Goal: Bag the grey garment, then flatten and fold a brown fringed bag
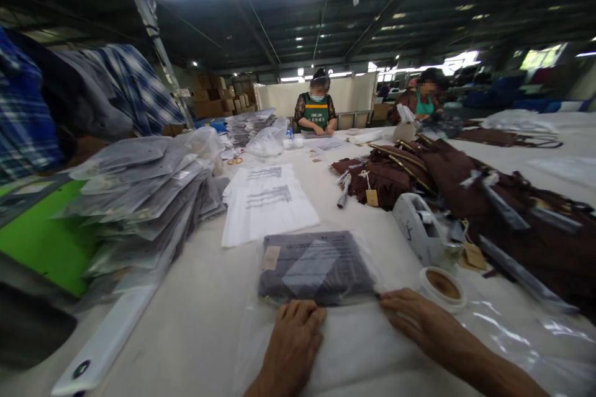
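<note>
Bagged dark folded garment [316,267] lies flat on white table [186,329], just beyond 2 hands; left hand [294,341] palm-down on the plastic, fingers close together; right hand [416,322] at near right corner, grip unclear to me; tape dispenser [416,229] beside brown garments [447,170]

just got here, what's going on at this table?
A person has both hands on a clear bag with dark folded cloth in it. The left hand lies palm down by the cloth's near edge, the right hand at its near right corner. Similar filled bags are stacked on the left; brown garments and a tape dispenser sit on the right. A co-worker stands across the table.
</note>
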### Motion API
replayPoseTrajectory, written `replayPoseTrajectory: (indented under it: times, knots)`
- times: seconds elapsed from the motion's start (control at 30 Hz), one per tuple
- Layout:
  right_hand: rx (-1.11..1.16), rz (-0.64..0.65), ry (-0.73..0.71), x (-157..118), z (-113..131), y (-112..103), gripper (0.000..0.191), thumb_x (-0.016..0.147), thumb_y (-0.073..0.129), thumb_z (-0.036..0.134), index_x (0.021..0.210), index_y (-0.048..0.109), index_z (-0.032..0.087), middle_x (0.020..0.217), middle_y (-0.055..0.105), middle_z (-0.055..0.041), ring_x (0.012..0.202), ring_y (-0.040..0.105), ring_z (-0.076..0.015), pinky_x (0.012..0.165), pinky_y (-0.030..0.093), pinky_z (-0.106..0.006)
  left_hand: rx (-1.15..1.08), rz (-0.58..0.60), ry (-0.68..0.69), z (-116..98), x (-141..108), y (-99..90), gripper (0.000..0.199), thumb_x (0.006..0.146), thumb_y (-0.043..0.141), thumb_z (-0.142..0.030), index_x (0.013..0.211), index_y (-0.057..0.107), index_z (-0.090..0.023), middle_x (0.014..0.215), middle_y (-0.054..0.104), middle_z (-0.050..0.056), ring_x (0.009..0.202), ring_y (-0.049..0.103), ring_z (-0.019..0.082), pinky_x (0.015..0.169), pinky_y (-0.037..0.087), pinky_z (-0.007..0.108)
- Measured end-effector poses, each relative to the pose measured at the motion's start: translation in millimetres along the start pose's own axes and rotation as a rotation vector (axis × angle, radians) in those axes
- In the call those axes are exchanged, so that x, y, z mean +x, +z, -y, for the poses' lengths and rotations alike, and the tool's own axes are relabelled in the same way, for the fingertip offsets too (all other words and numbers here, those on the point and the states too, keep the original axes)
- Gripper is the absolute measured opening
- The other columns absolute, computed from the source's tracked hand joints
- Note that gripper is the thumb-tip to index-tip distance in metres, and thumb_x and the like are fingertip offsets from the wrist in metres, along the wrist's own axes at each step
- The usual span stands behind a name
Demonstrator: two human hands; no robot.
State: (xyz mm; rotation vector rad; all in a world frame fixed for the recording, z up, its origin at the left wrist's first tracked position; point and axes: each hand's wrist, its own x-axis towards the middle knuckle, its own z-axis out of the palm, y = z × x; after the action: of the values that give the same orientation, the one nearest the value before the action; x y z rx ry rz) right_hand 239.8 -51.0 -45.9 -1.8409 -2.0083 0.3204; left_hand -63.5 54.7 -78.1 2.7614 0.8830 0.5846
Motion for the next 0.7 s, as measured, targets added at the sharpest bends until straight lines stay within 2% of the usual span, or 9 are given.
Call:
replayPoseTrajectory:
  times: [0.07, 0.13, 0.2, 0.27, 0.33, 0.37, 0.5, 0.63, 0.7]
  knots:
    - [-0.077, -0.120, 0.108, -28, -29, -9, 0.031, 0.090, 0.057, 0.041, 0.108, 0.075, 0.024, 0.114, 0.073, -0.0096, 0.105, 0.069, -0.0295, 0.093, 0.057, -0.042, 0.034, -0.053, 0.037, -1, -1, -1.5, 0.050, 0.083, 0.067, -0.010, 0.126, 0.054, -0.032, 0.117, 0.065, -0.003, 0.104, 0.059, 0.021, 0.092, 0.043, 0.036]
    - [-0.077, -0.190, 0.192, -52, -40, -18, 0.030, 0.089, 0.057, 0.046, 0.098, 0.078, 0.025, 0.101, 0.077, -0.0075, 0.092, 0.074, -0.0279, 0.081, 0.062, -0.036, 0.046, -0.101, 0.101, -7, -1, -3.6, 0.047, 0.082, 0.069, -0.013, 0.124, 0.055, -0.029, 0.116, 0.066, -0.001, 0.104, 0.060, 0.021, 0.090, 0.043, 0.035]
    - [-0.040, -0.243, 0.207, -69, -31, -21, 0.029, 0.088, 0.060, 0.050, 0.095, 0.077, 0.028, 0.094, 0.078, -0.0038, 0.080, 0.075, -0.0230, 0.069, 0.063, -0.027, 0.026, -0.145, 0.197, -17, 0, -3.4, 0.046, 0.081, 0.074, -0.022, 0.123, 0.055, -0.026, 0.117, 0.065, 0.001, 0.104, 0.060, 0.022, 0.089, 0.044, 0.035]
    - [-0.054, -0.291, 0.131, -77, -12, -15, 0.035, 0.082, 0.069, 0.052, 0.109, 0.074, 0.030, 0.106, 0.076, -0.0033, 0.087, 0.075, -0.0229, 0.074, 0.063, -0.026, 0.005, -0.163, 0.303, -29, 3, 1.2, 0.053, 0.078, 0.078, -0.038, 0.123, 0.054, -0.023, 0.119, 0.065, 0.004, 0.105, 0.059, 0.023, 0.088, 0.045, 0.036]
    - [-0.114, -0.308, 0.020, -77, 8, -3, 0.054, 0.076, 0.077, 0.049, 0.125, 0.065, 0.031, 0.122, 0.070, -0.0047, 0.104, 0.070, -0.0262, 0.087, 0.061, -0.032, 0.003, -0.156, 0.343, -40, 7, 9.2, 0.054, 0.073, 0.080, -0.048, 0.115, 0.057, -0.023, 0.114, 0.066, 0.004, 0.100, 0.061, 0.024, 0.084, 0.047, 0.035]
    - [-0.137, -0.302, -0.020, -74, 16, 4, 0.057, 0.075, 0.078, 0.046, 0.129, 0.063, 0.032, 0.126, 0.068, -0.0049, 0.109, 0.068, -0.0270, 0.091, 0.059, -0.035, 0.017, -0.144, 0.327, -44, 10, 13.1, 0.047, 0.073, 0.081, -0.046, 0.108, 0.059, -0.023, 0.108, 0.067, 0.003, 0.095, 0.062, 0.023, 0.080, 0.047, 0.035]
    - [-0.089, -0.328, -0.060, -57, 26, 24, 0.019, 0.089, 0.064, 0.030, 0.107, 0.072, 0.030, 0.111, 0.072, -0.0045, 0.100, 0.070, -0.0211, 0.087, 0.060, -0.031, 0.076, -0.183, 0.192, -53, 21, 12.2, 0.019, 0.078, 0.074, -0.021, 0.079, 0.055, -0.023, 0.078, 0.064, -0.003, 0.072, 0.059, 0.019, 0.064, 0.043, 0.031]
    - [-0.001, -0.406, -0.010, -47, 26, 26, 0.014, 0.093, 0.060, 0.032, 0.096, 0.072, 0.028, 0.103, 0.072, -0.0051, 0.095, 0.070, -0.0209, 0.084, 0.059, -0.034, 0.053, -0.336, 0.207, -70, 30, -9.7, 0.013, 0.089, 0.051, -0.013, 0.080, 0.054, -0.023, 0.080, 0.064, 0.000, 0.073, 0.062, 0.019, 0.068, 0.045, 0.032]
    - [0.029, -0.442, 0.015, -45, 28, 24, 0.013, 0.092, 0.062, 0.035, 0.091, 0.072, 0.028, 0.100, 0.072, -0.0042, 0.093, 0.070, -0.0216, 0.082, 0.059, -0.035, 0.056, -0.474, 0.277, -86, 33, -8.2, 0.018, 0.092, 0.046, -0.014, 0.078, 0.054, -0.022, 0.074, 0.063, 0.001, 0.067, 0.061, 0.017, 0.063, 0.044, 0.030]
